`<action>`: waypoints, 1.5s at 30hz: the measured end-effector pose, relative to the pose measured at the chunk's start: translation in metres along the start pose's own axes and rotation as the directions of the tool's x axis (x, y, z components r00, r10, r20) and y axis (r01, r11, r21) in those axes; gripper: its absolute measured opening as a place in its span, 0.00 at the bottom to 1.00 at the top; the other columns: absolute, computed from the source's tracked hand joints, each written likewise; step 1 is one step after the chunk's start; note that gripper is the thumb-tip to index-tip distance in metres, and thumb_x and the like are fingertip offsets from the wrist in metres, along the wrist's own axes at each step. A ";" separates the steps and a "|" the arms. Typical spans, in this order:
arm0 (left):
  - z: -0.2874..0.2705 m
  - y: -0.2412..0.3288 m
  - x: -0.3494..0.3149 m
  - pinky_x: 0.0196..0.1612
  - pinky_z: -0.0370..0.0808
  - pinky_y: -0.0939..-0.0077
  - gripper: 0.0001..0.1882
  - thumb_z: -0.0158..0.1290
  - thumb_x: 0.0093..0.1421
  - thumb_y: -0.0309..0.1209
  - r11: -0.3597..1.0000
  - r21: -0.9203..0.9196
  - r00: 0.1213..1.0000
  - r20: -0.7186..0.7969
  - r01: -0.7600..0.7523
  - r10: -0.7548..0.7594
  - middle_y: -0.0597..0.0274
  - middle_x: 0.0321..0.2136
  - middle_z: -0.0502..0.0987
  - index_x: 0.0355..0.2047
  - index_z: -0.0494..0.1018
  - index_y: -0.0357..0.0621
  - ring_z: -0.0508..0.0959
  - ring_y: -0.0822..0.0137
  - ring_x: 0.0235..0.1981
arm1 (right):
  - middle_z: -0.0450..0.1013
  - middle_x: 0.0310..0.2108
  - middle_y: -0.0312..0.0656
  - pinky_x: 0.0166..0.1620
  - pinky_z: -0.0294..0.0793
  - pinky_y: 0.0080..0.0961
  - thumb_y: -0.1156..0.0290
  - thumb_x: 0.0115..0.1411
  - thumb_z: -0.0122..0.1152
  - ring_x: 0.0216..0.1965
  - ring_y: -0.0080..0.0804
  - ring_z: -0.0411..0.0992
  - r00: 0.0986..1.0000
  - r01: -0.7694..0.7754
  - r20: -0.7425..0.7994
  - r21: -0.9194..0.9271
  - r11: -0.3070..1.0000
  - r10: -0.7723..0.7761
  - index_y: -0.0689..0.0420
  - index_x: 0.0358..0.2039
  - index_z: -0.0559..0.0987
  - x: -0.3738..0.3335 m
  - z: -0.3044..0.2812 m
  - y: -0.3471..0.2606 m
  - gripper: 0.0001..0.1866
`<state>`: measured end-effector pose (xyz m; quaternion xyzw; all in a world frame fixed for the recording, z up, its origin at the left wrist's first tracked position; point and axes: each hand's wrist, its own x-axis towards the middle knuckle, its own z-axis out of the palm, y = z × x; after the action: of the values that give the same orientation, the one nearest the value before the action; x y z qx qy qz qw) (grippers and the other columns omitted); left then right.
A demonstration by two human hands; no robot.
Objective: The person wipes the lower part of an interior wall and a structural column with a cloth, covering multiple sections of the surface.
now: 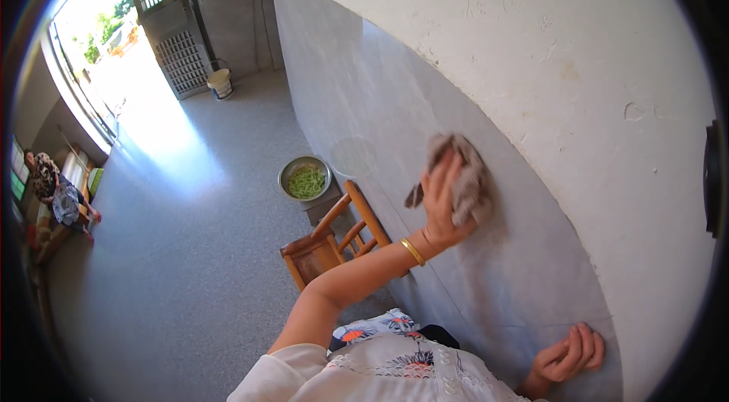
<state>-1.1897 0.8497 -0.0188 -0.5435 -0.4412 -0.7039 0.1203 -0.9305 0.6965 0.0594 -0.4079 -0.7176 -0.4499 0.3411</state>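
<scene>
Wiping step, judged mid-stroke: left hand [440, 208] clenched on a grey-brown rag [467, 174], pressed against the grey wall tiles [380, 113] at 2 o'clock from the wooden chair [326, 242]. Right hand [569, 353] released, holding nothing, fingers braced on tile at 5 o'clock. Next pass probably calls for firm, even pressure.

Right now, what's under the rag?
The rag is pressed flat on the grey wall tile by the left hand. The tile patch beneath it is covered, so its state can't be seen.
</scene>
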 end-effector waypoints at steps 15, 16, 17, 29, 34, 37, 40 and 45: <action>-0.021 -0.142 0.070 0.56 0.56 0.68 0.26 0.51 0.50 0.32 0.951 -0.077 0.932 -0.187 0.301 -0.310 0.49 0.51 0.63 0.50 0.63 0.39 0.61 0.52 0.54 | 0.70 0.19 0.36 0.34 0.64 0.28 0.71 0.57 0.44 0.25 0.33 0.66 0.995 -0.033 -0.096 -0.090 0.995 0.024 0.57 0.18 0.74 0.042 -0.027 -0.020 0.13; -0.022 -0.160 0.064 0.55 0.57 0.71 0.26 0.50 0.52 0.35 0.884 -0.166 0.866 -0.189 0.437 -0.463 0.50 0.51 0.63 0.50 0.63 0.39 0.61 0.53 0.54 | 0.71 0.21 0.36 0.36 0.64 0.28 0.72 0.57 0.44 0.26 0.33 0.67 0.995 -0.048 -0.089 -0.093 0.995 0.039 0.56 0.19 0.75 0.041 -0.028 -0.019 0.13; -0.023 -0.179 0.055 0.55 0.57 0.71 0.26 0.50 0.52 0.35 0.883 -0.163 0.863 -0.193 0.440 -0.466 0.50 0.51 0.63 0.50 0.63 0.39 0.61 0.53 0.54 | 0.71 0.21 0.36 0.36 0.64 0.28 0.72 0.57 0.44 0.26 0.33 0.67 0.996 -0.043 -0.087 -0.088 0.995 0.036 0.56 0.19 0.75 0.041 -0.027 -0.020 0.13; -0.029 -0.179 -0.114 0.49 0.63 0.71 0.36 0.53 0.47 0.49 0.039 -0.383 -0.096 -0.327 0.923 -0.940 0.51 0.47 0.68 0.51 0.62 0.36 0.68 0.59 0.46 | 0.71 0.22 0.37 0.36 0.63 0.29 0.73 0.55 0.45 0.26 0.34 0.66 0.995 -0.051 -0.088 -0.146 0.988 0.039 0.57 0.18 0.74 0.034 -0.041 -0.017 0.12; -0.035 -0.158 -0.063 0.46 0.65 0.73 0.27 0.52 0.50 0.43 0.026 -0.520 -0.079 -0.179 0.854 -0.981 0.53 0.43 0.70 0.46 0.67 0.38 0.70 0.61 0.43 | 0.72 0.23 0.35 0.36 0.64 0.29 0.69 0.58 0.44 0.27 0.33 0.66 0.996 -0.077 -0.058 -0.135 0.988 0.069 0.54 0.18 0.74 0.043 -0.045 -0.018 0.13; -0.026 -0.116 -0.014 0.46 0.65 0.73 0.24 0.51 0.51 0.41 0.282 -0.441 0.207 -0.211 0.852 -0.955 0.56 0.42 0.71 0.44 0.68 0.37 0.71 0.62 0.43 | 0.71 0.28 0.44 0.42 0.63 0.32 0.79 0.54 0.43 0.36 0.41 0.65 0.999 -0.017 -0.035 -0.113 0.993 0.013 0.65 0.28 0.75 0.018 -0.047 -0.003 0.09; -0.027 -0.075 0.018 0.47 0.63 0.75 0.21 0.51 0.53 0.35 0.477 -0.405 0.454 -0.157 0.780 -0.877 0.59 0.43 0.69 0.46 0.67 0.39 0.68 0.67 0.43 | 0.71 0.28 0.43 0.41 0.63 0.31 0.80 0.53 0.44 0.36 0.40 0.64 0.999 -0.024 -0.034 -0.090 0.996 0.021 0.64 0.27 0.76 0.012 -0.054 0.003 0.09; -0.014 0.003 0.056 0.54 0.59 0.70 0.25 0.55 0.49 0.32 0.865 -0.283 0.856 -0.201 0.414 -0.476 0.49 0.50 0.64 0.47 0.65 0.35 0.64 0.54 0.52 | 0.70 0.28 0.42 0.41 0.62 0.32 0.77 0.53 0.43 0.38 0.39 0.61 1.000 -0.008 -0.001 -0.096 0.995 0.008 0.62 0.26 0.75 0.019 -0.060 0.005 0.10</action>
<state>-1.2184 0.8551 0.0309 -0.3375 -0.4509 -0.8246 -0.0529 -0.9268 0.6479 0.0989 -0.4266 -0.6932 -0.4828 0.3231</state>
